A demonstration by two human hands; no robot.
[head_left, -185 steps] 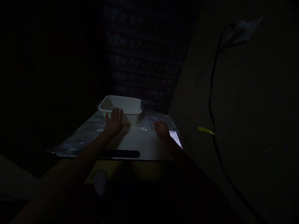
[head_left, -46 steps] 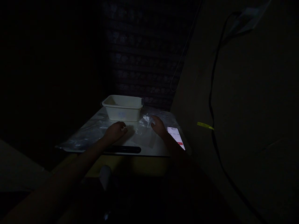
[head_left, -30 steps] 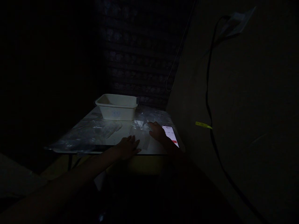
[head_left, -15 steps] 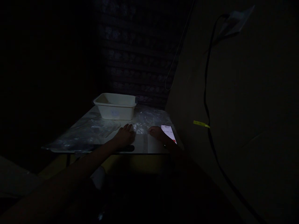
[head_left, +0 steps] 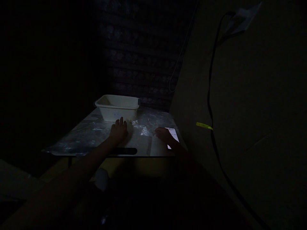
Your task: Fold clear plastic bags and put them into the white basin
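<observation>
Fingers apart, my left hand (head_left: pixel 119 130) is over the table in front of the cream plastic tub (head_left: pixel 117 111), holding nothing that I can see. My right hand (head_left: pixel 163 134) is closed at the right side, its fingertips at the edge of crinkled clear plastic (head_left: pixel 144 130); what they hold, if anything, is too dark to tell. Beside and partly behind that hand lies a phone (head_left: pixel 174 133) with its screen lit. More clear plastic film (head_left: pixel 88 134) spreads over the left part of the table (head_left: pixel 141 150).
A dark slot (head_left: pixel 127 151) runs along the table's front edge. On the right wall hangs a black cable (head_left: pixel 209 95) with a yellow tag (head_left: pixel 203 125), leading up to a pale plate (head_left: pixel 242 20). Dark window blinds (head_left: pixel 134 64) are behind the table. The room is very dim.
My left hand has moved left and away from me, toward the tub, with its fingers more spread. My right hand has shifted very slightly. The view has tilted a little.
</observation>
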